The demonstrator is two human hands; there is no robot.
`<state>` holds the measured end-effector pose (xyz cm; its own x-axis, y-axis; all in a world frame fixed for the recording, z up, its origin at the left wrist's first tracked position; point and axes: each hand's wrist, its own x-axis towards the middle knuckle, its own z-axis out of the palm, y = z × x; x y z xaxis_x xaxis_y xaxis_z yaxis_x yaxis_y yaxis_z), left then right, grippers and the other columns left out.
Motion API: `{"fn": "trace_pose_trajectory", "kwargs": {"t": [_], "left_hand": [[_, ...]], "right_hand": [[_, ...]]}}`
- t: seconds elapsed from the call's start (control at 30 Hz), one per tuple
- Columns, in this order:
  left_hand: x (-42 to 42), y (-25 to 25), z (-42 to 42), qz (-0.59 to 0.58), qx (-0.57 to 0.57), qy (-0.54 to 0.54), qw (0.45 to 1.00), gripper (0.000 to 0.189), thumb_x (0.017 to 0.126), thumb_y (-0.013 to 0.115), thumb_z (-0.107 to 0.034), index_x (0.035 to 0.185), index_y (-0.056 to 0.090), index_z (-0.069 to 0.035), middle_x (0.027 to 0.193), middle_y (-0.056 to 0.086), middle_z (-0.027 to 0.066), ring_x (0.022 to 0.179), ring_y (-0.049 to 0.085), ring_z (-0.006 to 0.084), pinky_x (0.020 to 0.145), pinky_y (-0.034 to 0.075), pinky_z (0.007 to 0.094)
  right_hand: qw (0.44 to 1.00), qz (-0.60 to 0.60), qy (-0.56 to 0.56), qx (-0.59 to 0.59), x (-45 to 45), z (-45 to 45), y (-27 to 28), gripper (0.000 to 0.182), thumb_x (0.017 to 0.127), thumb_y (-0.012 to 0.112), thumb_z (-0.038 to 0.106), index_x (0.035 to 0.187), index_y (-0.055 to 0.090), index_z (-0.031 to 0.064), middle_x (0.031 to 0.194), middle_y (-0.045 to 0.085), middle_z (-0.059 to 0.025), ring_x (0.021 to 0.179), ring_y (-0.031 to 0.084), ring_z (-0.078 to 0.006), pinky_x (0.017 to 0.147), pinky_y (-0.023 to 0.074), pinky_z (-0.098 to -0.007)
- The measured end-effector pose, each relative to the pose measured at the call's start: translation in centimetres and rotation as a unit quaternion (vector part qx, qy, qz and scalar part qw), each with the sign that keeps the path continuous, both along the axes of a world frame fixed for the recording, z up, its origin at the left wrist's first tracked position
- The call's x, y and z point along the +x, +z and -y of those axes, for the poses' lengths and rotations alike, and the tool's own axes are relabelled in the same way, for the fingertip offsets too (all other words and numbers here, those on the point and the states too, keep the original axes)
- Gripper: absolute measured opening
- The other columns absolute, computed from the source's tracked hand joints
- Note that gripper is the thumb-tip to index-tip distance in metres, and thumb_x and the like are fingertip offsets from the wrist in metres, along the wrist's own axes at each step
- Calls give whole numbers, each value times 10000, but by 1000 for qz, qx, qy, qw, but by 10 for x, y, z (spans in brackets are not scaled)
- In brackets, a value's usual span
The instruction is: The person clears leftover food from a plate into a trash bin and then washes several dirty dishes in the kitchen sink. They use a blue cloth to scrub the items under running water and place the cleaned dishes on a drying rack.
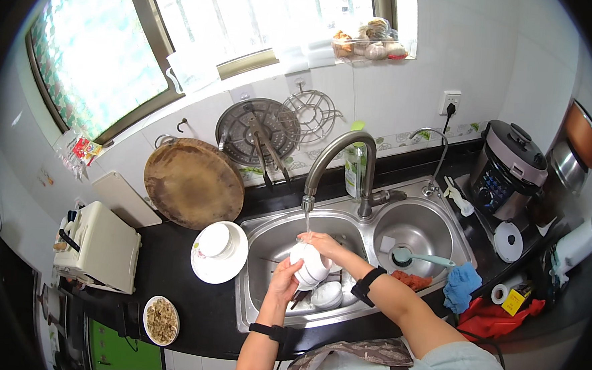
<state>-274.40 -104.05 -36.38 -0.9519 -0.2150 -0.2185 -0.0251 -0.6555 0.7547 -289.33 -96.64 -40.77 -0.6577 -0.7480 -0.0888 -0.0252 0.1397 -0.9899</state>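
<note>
Over the larger sink basin, my left hand grips a few white bowls held together and tilted, its thumb on the near side. Around their far edge curls my right hand, its fingers wet under the running faucet. Water falls from the spout onto that hand and the bowls. Lower in the basin, beneath my hands, lies another white bowl. Dark chopsticks show beside it, partly hidden by the bowls and my left hand.
Left of the sink, a white plate carries a small bowl. A dish of food stands near the counter's front edge. The round basin holds a dish brush and an orange-red cloth. A blue cloth drapes the right edge.
</note>
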Motion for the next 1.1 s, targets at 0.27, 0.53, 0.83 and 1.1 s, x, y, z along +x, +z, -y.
{"fn": "trace_pose_trajectory", "kwargs": {"t": [0.27,0.53,0.83,1.1], "left_hand": [[3,-52,-9,33,238,163,957,353,904,472,-188,1183,449,27,1192,519,142,1111,495,266,992,348,440],[-8,-58,8,13,262,201,944,309,921,437,-188,1151,464,17,1160,536,133,1083,512,243,957,392,415],[3,-20,-12,33,86,41,995,280,882,493,-128,1118,489,22,1094,569,137,1011,563,250,911,438,393],[-27,-26,3,-38,202,92,974,334,909,468,-203,1166,484,9,1186,538,114,1112,499,237,988,360,411]], "right_hand": [[949,-255,-181,-30,66,-29,3,455,847,542,275,1123,422,-66,1065,544,-263,961,542,-403,838,424,-430],[913,-368,-142,-101,73,-43,12,332,821,553,135,1133,514,27,1118,546,-176,1111,471,-322,934,370,-404],[962,-196,171,88,17,-14,44,260,852,527,189,1053,601,42,1015,609,-89,934,575,-233,823,446,-337],[926,361,-90,-63,-11,-46,14,319,845,588,320,1031,571,62,961,602,-37,874,568,-137,731,466,-294]]}}
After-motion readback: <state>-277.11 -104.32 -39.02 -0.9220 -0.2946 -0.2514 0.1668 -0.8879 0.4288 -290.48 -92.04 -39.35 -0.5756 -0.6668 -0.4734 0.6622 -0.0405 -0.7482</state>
